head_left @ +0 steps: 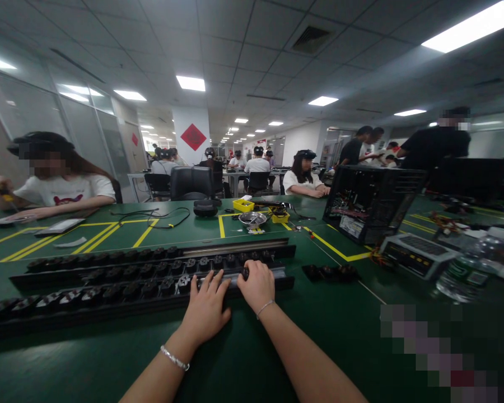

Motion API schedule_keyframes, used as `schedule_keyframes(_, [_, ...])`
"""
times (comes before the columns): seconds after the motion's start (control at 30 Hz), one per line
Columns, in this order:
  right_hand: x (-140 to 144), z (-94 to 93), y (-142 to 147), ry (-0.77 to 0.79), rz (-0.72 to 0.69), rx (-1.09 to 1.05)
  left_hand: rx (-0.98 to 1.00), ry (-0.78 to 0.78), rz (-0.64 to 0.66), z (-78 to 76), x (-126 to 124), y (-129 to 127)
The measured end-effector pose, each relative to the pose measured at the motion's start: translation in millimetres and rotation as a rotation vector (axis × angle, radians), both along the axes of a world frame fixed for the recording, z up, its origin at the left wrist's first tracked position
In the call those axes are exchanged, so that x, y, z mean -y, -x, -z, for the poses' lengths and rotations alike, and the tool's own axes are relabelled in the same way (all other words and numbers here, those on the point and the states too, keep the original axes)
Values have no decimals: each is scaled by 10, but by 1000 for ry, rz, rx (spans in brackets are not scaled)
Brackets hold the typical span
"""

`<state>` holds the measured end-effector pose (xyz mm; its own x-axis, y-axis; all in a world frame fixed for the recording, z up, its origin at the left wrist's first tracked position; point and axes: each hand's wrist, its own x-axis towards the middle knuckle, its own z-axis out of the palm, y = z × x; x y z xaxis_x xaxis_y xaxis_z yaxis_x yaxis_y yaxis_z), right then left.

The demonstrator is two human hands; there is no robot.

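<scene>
resting open hands point(231, 299) on black rail point(151, 288), green table point(353, 330), busy office

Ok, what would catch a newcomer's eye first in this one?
Long black trays of round black parts lie in rows across the green table. The left hand and right hand rest on the nearest tray's right end. To the right stands an open computer case; other people sit at tables behind.
</scene>
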<state>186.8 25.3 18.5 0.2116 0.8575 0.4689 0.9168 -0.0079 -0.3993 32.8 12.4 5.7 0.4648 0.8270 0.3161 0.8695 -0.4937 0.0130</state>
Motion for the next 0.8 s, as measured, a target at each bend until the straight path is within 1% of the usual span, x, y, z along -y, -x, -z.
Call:
schedule_keyframes(0.13, [-7,4,0,3,16,-15,5,-13,18,11,-2,3])
schedule_keyframes(0.47, [-3,-16,-6,45,45,-34,-9,-18,16,24,-9,7])
schedule_keyframes(0.67, [-10,-36,-16,95,43,-46,-26,-42,9,24,-5,9])
schedule_keyframes(0.8, [-13,-38,-20,101,45,-57,-25,-45,5,27,-5,12])
